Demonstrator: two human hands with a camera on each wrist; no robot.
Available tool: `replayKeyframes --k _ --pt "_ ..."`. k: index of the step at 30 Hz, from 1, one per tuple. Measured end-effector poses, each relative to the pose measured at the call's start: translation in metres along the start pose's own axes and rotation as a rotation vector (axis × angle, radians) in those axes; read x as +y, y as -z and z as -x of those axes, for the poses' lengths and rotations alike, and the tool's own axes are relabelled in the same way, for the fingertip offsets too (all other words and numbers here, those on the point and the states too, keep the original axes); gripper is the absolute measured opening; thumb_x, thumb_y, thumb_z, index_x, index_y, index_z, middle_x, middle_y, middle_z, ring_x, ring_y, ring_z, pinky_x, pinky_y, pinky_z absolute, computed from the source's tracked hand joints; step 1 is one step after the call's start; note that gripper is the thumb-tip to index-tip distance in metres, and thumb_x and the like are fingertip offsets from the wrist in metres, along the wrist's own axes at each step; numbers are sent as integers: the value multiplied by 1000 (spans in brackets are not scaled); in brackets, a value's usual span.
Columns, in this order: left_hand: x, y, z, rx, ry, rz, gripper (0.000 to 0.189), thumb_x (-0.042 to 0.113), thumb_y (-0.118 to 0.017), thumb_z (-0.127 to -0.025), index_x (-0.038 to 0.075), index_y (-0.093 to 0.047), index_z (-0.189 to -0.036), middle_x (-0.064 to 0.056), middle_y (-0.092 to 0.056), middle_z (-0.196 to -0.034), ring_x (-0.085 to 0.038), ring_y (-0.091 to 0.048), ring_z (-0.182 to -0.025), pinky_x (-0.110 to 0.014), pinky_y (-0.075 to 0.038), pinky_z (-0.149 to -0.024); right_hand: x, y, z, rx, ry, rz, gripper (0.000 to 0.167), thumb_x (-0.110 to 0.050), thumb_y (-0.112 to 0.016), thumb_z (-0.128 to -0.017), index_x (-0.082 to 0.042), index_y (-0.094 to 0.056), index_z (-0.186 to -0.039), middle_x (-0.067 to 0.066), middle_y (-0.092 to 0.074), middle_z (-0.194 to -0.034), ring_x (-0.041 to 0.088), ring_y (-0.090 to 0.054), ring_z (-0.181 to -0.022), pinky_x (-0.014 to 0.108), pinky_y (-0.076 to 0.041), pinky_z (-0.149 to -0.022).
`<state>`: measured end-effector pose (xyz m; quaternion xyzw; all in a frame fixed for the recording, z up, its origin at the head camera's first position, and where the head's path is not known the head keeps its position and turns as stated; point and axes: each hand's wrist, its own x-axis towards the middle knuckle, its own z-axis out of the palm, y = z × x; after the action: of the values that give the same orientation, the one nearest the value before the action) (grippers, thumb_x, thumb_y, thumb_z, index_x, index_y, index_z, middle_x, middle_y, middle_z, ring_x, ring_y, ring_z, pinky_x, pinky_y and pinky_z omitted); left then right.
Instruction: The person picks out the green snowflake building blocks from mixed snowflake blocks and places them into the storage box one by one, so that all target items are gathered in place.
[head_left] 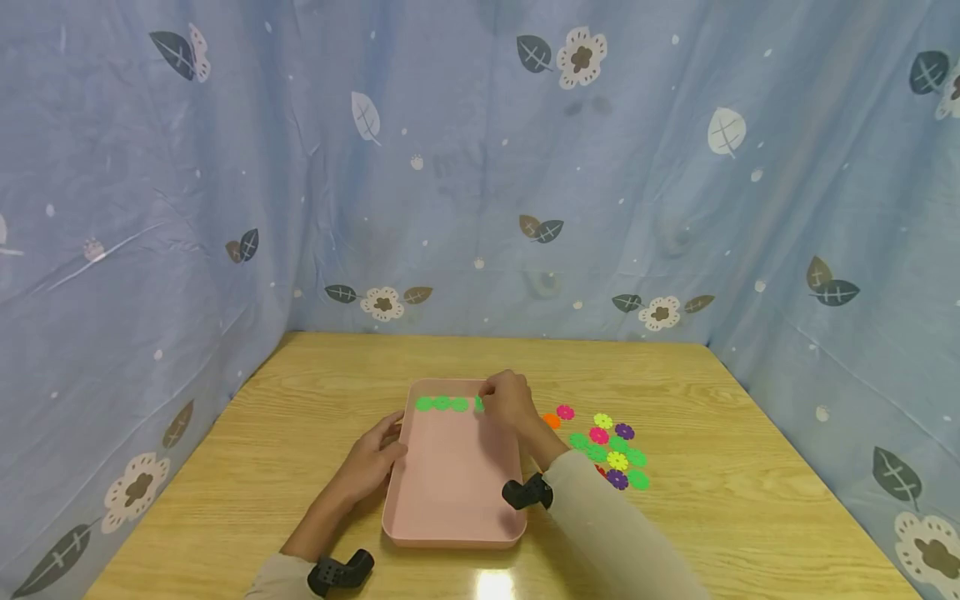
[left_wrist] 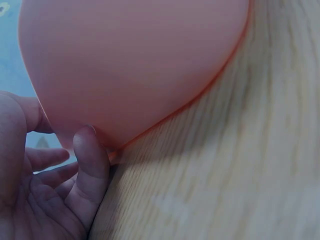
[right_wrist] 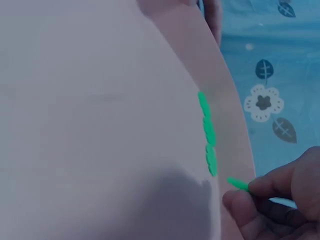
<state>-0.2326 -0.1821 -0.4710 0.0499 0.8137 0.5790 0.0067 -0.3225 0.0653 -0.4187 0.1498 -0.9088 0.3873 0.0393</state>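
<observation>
A shallow pink tray [head_left: 453, 483] stands on the table. Along its far wall lies a row of three green flower-shaped discs [head_left: 442, 403], also seen edge-on in the right wrist view as green discs [right_wrist: 208, 131]. Between thumb and fingers, my right hand [head_left: 510, 400] pinches another green flower-shaped disc [right_wrist: 238, 183]. It is held tilted just past the row's right end, by the far wall. My left hand [head_left: 367, 460] holds the tray's left side, its thumb [left_wrist: 90, 150] against the wall and fingers around the edge.
Right of the tray lies a loose group of flower-shaped discs: green discs [head_left: 596, 452], yellow discs [head_left: 617, 461], purple discs [head_left: 625, 431], pink discs [head_left: 598, 435] and an orange disc [head_left: 552, 421]. My right forearm passes over the tray's right wall. A blue patterned curtain [head_left: 480, 167] surrounds the wooden table [head_left: 750, 500].
</observation>
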Motion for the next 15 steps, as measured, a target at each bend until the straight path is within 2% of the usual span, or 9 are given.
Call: replayKeyframes --k 2,4,6,9,13,15 --pt "0 0 -1 1 -3 3 63 14 -55 -98 6 -34 -158 -26 -45 -150 -43 -55 -129 -43 -58 -84 -1 -4 -1 -12 -3 34 23 9 -57 -89 0 -77 -84 10 -69 -88 17 -49 -68 27 -41 -58" --pt "0 1 -1 -2 -5 10 64 14 -55 -98 7 -34 -158 -26 -45 -151 -44 -54 -129 -44 -58 -85 -1 -7 -2 -31 -6 46 27 10 -54 -89 -2 -70 -71 7 -57 -76 15 -35 -59 27 -32 -52" --pt "0 1 -1 -1 -7 10 64 14 -55 -98 7 -34 -158 -25 -45 -151 -44 -54 -129 -44 -58 -85 -2 -10 -3 -45 -9 60 34 11 -53 -88 -8 -57 -60 2 -44 -67 13 -24 -55 27 -25 -48" --pt "0 1 -1 -3 -8 0 64 14 -55 -98 7 -34 -158 -25 -45 -151 -44 -53 -131 -44 -57 -86 -2 -13 -3 -65 0 109 44 12 -53 -86 -16 -35 -57 -2 -23 -63 14 -13 -55 27 -19 -48" --pt "-1 1 -1 -2 -11 -4 64 13 -55 -98 7 -34 -158 -26 -45 -151 -44 -53 -131 -42 -57 -84 -3 -17 -3 -77 5 220 50 7 -59 -87 -17 -28 -56 -4 -17 -62 12 -14 -54 26 -18 -48" --pt "-1 1 0 -3 -7 6 64 13 -55 -98 7 -34 -158 -26 -44 -151 -42 -56 -126 -41 -58 -78 -2 -20 -3 -79 1 271 52 6 -61 -88 -17 -28 -56 -5 -16 -61 12 -14 -54 25 -18 -47"
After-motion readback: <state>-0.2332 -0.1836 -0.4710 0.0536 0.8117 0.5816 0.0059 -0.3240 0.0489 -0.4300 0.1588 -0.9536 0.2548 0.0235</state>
